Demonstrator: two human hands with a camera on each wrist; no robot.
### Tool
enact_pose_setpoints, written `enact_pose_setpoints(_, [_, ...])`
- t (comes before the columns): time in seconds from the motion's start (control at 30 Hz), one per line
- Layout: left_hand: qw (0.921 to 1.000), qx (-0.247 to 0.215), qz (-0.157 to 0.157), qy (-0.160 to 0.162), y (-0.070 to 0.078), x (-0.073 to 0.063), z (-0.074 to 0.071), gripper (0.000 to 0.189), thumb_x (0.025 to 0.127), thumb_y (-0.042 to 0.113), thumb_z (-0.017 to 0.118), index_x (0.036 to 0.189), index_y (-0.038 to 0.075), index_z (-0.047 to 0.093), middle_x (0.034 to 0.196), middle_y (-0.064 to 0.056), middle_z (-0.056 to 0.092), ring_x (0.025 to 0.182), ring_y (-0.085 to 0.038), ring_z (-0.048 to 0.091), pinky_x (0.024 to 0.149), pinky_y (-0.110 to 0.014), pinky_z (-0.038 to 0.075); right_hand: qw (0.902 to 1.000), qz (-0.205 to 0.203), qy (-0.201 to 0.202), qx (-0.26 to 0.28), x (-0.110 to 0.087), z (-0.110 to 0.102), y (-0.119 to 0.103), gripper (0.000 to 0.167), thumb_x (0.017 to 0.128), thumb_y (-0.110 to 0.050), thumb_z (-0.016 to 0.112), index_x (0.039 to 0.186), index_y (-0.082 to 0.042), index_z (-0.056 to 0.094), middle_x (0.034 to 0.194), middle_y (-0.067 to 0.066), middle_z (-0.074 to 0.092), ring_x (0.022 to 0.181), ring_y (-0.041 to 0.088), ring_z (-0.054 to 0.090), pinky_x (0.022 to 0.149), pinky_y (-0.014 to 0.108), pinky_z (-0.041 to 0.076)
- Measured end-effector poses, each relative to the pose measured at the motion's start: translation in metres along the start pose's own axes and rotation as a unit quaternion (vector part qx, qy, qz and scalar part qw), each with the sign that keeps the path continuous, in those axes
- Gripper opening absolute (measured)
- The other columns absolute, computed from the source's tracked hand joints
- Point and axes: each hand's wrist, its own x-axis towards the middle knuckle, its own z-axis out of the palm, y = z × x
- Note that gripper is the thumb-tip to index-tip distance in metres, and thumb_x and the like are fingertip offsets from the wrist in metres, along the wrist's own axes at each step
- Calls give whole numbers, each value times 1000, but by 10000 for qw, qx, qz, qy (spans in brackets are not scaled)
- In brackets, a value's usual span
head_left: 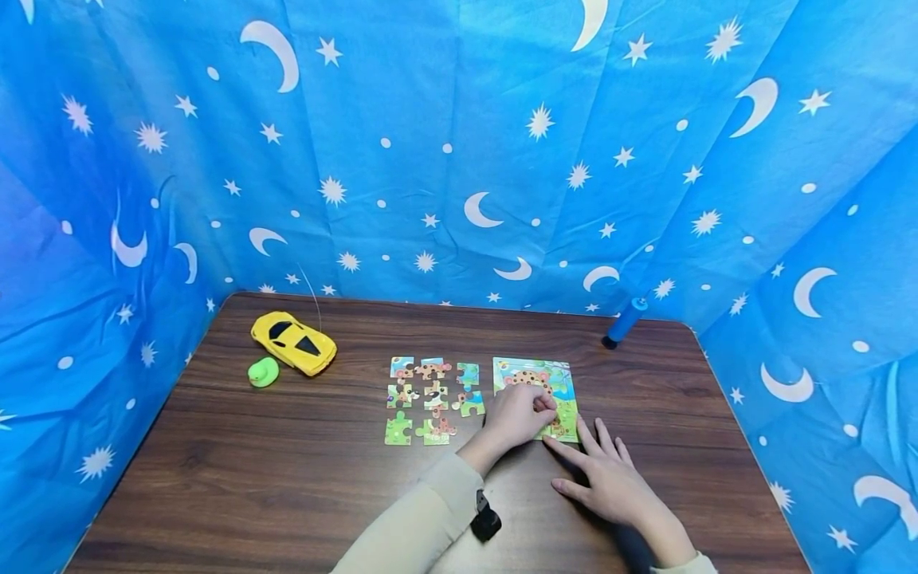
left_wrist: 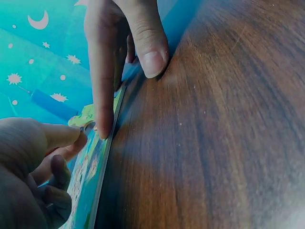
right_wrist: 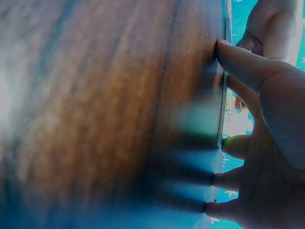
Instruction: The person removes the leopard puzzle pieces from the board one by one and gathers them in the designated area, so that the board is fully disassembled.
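A square picture puzzle board (head_left: 566, 380) with a spotted animal lies on the wooden table. Over its middle, my left hand (head_left: 515, 416) bends its fingers down and pinches a small puzzle piece (left_wrist: 85, 115) between thumb and forefinger. The piece's green printed side shows in the left wrist view, and much of it is hidden behind the fingers. My right hand (head_left: 610, 481) is spread flat at the board's near right corner, its forefinger touching the near edge. In the right wrist view its fingertips (right_wrist: 232, 144) lie along the board's edge and the tabletop.
Left of the board lie several loose puzzle pieces (head_left: 399, 430) in rough rows. A yellow toy car (head_left: 296, 344) and a green toy duck (head_left: 263, 372) sit at the far left. A blue cylinder with a black end (head_left: 625, 323) is at the back right. Blue star-printed cloth (head_left: 430, 159) surrounds the table.
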Motion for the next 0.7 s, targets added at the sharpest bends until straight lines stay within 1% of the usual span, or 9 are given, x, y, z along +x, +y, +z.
enact_pose_setpoints(0.13, [9998, -102, 67, 155, 0, 0, 2, 5, 95, 34, 77, 94, 30, 80, 82, 26, 66, 72, 9, 58, 70, -22, 47, 10000, -19, 14, -1, 0, 1, 1, 60, 96, -56, 68, 151, -36, 55, 164, 27, 29, 148, 60, 18, 106, 81, 20])
enact_pose_setpoints(0.23, [9991, -328, 105, 249, 0, -2, 1, 6, 96, 32, 76, 97, 28, 81, 84, 25, 69, 74, 9, 60, 72, -23, 50, 10000, -49, 29, -13, 0, 1, 1, 60, 96, -56, 68, 151, -37, 55, 165, 26, 28, 148, 60, 19, 106, 81, 21])
enact_pose_setpoints(0.3, [9983, -425, 142, 367, -1, -3, -2, 7, 96, 31, 76, 98, 28, 81, 86, 23, 70, 75, 8, 61, 82, -26, 52, 9999, -75, 53, -40, 0, 1, 2, 60, 96, -56, 68, 151, -37, 55, 165, 25, 28, 147, 60, 19, 106, 81, 21])
enact_pose_setpoints(0.43, [9970, -515, 144, 560, -3, -8, -9, 8, 96, 31, 75, 100, 29, 82, 88, 23, 72, 61, 4, 57, 61, -25, 51, 9999, -98, 83, -76, 0, 2, 3, 60, 96, -56, 67, 151, -37, 55, 166, 24, 27, 147, 60, 20, 105, 81, 22])
enact_pose_setpoints(0.47, [9969, -511, 120, 593, -4, -10, -12, 8, 96, 31, 75, 100, 30, 82, 88, 24, 71, 58, 2, 55, 56, -25, 49, 9999, -98, 92, -79, 0, 3, 3, 60, 96, -56, 67, 151, -37, 55, 166, 24, 27, 147, 60, 20, 105, 81, 22])
enact_pose_setpoints(0.53, [9963, -550, 100, 654, -6, -15, -19, 7, 95, 31, 76, 100, 31, 82, 90, 23, 72, 54, -1, 53, 46, -24, 38, 9999, -86, 96, -63, 0, 2, 2, 60, 96, -57, 67, 151, -36, 55, 166, 24, 27, 147, 60, 20, 105, 81, 22])
enact_pose_setpoints(0.57, [9960, -570, 86, 685, -7, -18, -23, 7, 95, 31, 77, 100, 31, 82, 91, 22, 72, 53, -2, 53, 45, -24, 38, 9999, -81, 91, -57, 0, 2, 2, 60, 96, -57, 67, 151, -36, 55, 166, 24, 27, 147, 60, 20, 105, 81, 22])
enact_pose_setpoints(0.63, [9953, -637, -9, 723, -10, -24, -31, 7, 94, 31, 78, 99, 30, 83, 94, 21, 73, 61, -1, 59, 48, -24, 40, 9999, -62, 72, -48, 0, 2, 2, 60, 96, -58, 67, 151, -37, 55, 166, 24, 27, 148, 60, 20, 105, 81, 22])
enact_pose_setpoints(0.7, [9947, -742, -106, 708, -13, -30, -40, 8, 93, 30, 78, 99, 28, 83, 101, 17, 75, 58, -3, 57, 48, -24, 40, 10000, -20, 10, -29, 0, 2, 2, 61, 96, -59, 66, 152, -37, 55, 167, 24, 26, 148, 59, 19, 106, 81, 21])
